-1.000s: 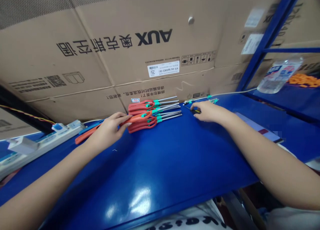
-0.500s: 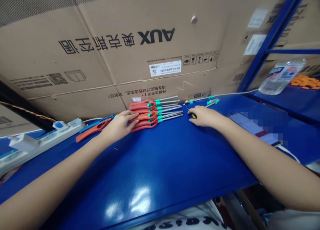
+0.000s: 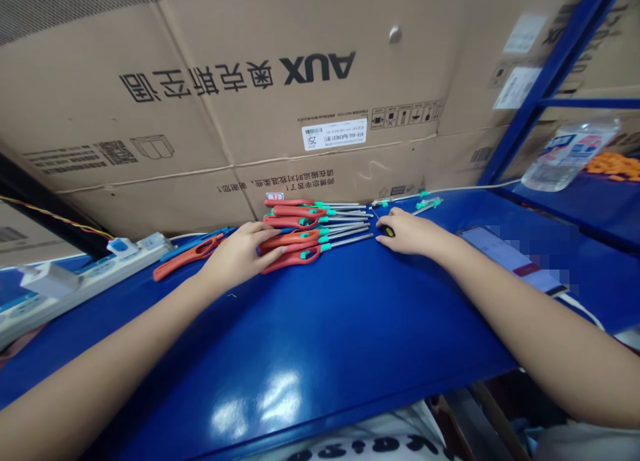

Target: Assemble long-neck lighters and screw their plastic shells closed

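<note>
Several long-nosed gas lighters (image 3: pixel 306 237) with red and orange handles, green triggers and metal barrels lie in a loose stack against the cardboard, barrels pointing right. My left hand (image 3: pixel 245 251) closes its thumb and fingers around handle ends at the near side of the stack; exactly how many it grips is hidden. In my right hand (image 3: pixel 413 233) is a small screwdriver (image 3: pixel 389 231) with a black and yellow handle. Its thin shaft points up and left, close to the barrel tips. Behind that hand lie loose barrels with green parts (image 3: pixel 429 205).
Left of the stack, another orange lighter (image 3: pixel 187 257) lies near blue ones and a white power strip (image 3: pixel 95 284). A phone (image 3: pixel 510 257) with a cable rests at right. Behind it are a plastic bottle (image 3: pixel 567 155) and orange pieces (image 3: pixel 613 166). A large cardboard box (image 3: pixel 210 127) stands behind.
The lighters have spread apart from a tighter bunch, with gaps now between the barrels. My left hand stays at the handle ends; the right still holds the screwdriver. The view has shifted slightly.
</note>
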Tool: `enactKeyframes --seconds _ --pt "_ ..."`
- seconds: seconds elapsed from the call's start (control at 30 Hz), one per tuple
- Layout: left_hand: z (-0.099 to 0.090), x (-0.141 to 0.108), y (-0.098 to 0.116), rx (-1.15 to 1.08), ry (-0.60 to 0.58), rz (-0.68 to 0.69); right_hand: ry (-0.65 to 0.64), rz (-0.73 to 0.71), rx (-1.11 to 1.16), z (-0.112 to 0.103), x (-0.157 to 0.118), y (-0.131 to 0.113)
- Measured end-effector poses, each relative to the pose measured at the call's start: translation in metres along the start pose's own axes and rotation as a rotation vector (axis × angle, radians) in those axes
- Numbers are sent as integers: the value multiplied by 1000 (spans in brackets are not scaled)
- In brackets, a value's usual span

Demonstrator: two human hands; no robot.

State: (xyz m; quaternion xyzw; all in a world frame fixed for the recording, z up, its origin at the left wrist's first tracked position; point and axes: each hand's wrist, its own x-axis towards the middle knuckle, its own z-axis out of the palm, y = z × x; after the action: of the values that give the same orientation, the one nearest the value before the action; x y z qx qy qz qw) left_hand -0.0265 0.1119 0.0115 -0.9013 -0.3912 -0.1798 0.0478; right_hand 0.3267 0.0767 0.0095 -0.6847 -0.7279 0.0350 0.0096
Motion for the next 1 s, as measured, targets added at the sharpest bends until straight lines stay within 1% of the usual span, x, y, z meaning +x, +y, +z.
enactKeyframes --seconds 0.1,0.2,0.27,0.33,0.57,0.73,0.87,1.0 --pt "0 -5 8 7 -8 33 4 10 -4 -1 -1 -1" --pt "2 -9 16 14 -63 96 14 14 -13 -3 -4 -4" --pt "4 -11 19 38 -100 123 17 10 -22 -4 -6 -6" --pt "7 -10 19 67 -108 127 17 7 -32 -4 -6 -7" --pt "21 1 12 102 -58 53 49 -10 -43 2 5 3" --pt "30 10 14 128 1 14 74 -21 -63 5 8 6" --pt "29 13 20 121 32 18 95 -39 -88 4 6 5" --pt "24 13 26 102 24 38 120 -70 -100 3 5 2"
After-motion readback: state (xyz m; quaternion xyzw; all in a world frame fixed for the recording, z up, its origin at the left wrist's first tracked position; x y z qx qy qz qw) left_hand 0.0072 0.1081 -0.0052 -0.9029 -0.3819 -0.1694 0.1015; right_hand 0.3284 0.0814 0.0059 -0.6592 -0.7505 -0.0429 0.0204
